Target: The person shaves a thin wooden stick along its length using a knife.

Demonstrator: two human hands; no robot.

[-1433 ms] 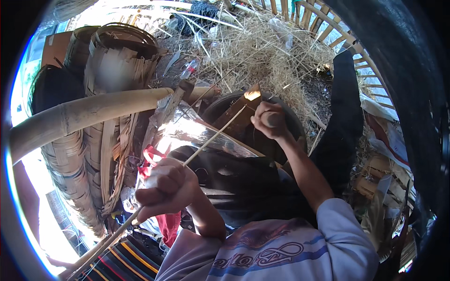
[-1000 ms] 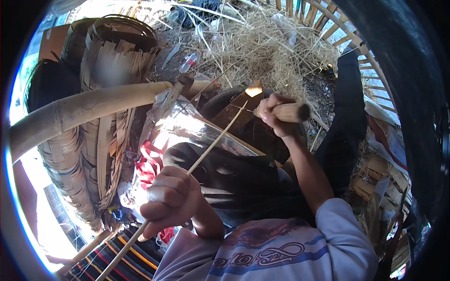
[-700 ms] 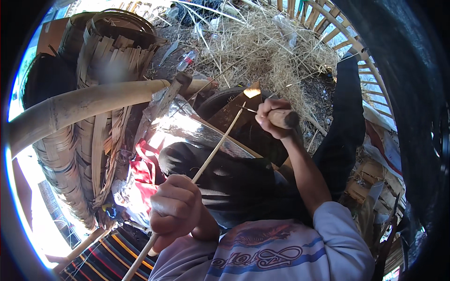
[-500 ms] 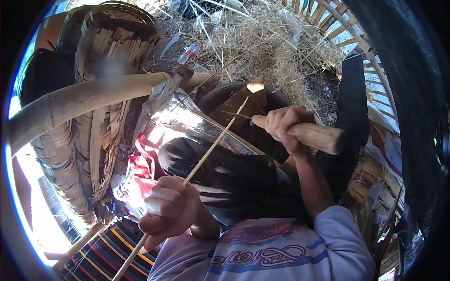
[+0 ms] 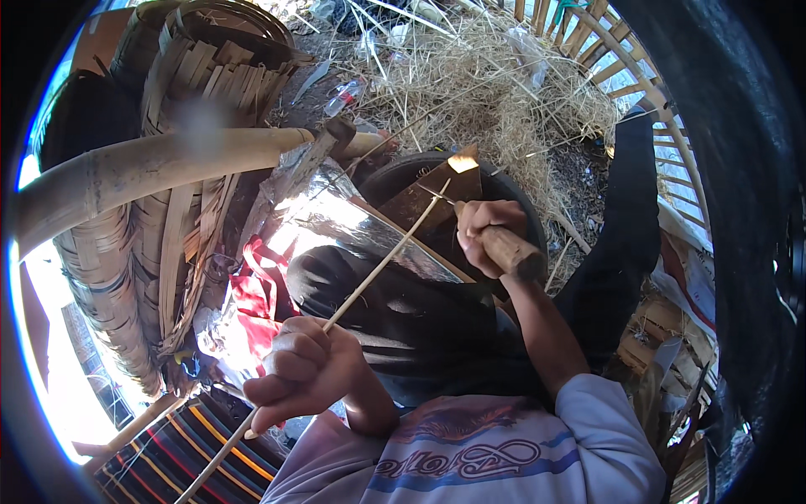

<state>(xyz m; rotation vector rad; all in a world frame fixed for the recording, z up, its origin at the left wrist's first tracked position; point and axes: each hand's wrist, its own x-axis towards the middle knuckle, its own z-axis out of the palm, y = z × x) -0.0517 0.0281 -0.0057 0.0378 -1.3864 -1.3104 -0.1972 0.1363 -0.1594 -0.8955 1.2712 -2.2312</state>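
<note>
A thin pale stick [image 5: 388, 259], apparently bamboo or wood, runs slantwise from the lower left up over my lap. My left hand [image 5: 304, 367] is wrapped round its lower part, with the tail end passing out below the fist. My right hand [image 5: 490, 233] grips the thick wooden handle [image 5: 518, 255] of a knife. The narrow dark blade crosses the stick close to its far tip; whether it cuts into the wood I cannot tell. Behind the tip lies a brown flat board [image 5: 437, 197] over a round black tub or tyre [image 5: 516, 189].
A thick bamboo pole [image 5: 168, 164] crosses the left side, before woven split-bamboo baskets [image 5: 109, 277]. Straw and litter [image 5: 478, 92] cover the ground ahead, with a plastic bottle [image 5: 342, 98]. A slatted bamboo frame [image 5: 663, 109] curves along the right. Striped cloth [image 5: 189, 445] lies lower left.
My right hand has moved left and a little away from me with the knife, bringing its blade across the stick near the tip. My left hand keeps its hold, shifted slightly.
</note>
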